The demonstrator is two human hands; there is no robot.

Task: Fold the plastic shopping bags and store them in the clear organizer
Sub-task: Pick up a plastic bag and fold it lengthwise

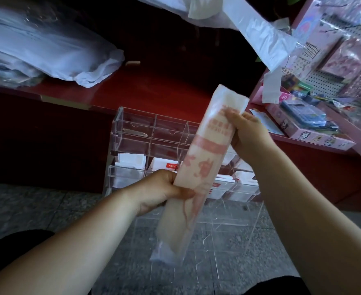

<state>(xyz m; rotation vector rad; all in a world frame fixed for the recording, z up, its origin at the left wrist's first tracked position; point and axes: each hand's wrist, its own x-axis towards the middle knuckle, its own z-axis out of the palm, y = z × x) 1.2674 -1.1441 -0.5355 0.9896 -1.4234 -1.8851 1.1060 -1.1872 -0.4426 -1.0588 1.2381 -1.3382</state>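
White, red-printed plastic shopping bag point(205, 150) folded into a long strip | left hand point(160, 190) curls fingers round its middle | right hand point(247, 133) pinches near top | print blurred, unreadable | bag hides part of clear acrylic compartment organizer point(154, 124) behind | white folded bags point(130, 162) in lower compartments, indistinct

Person, worn items only. Left forearm point(73, 248) at lower left and right forearm point(315, 205) at lower right are both uncovered from the frame edge to the wrist; left hand point(160, 190) and right hand point(247, 133) bare. Black fabric point(15, 245) at the lower-left edge; second black patch point(277, 286) at bottom right; plain, unmarked; type of garment cannot be told.
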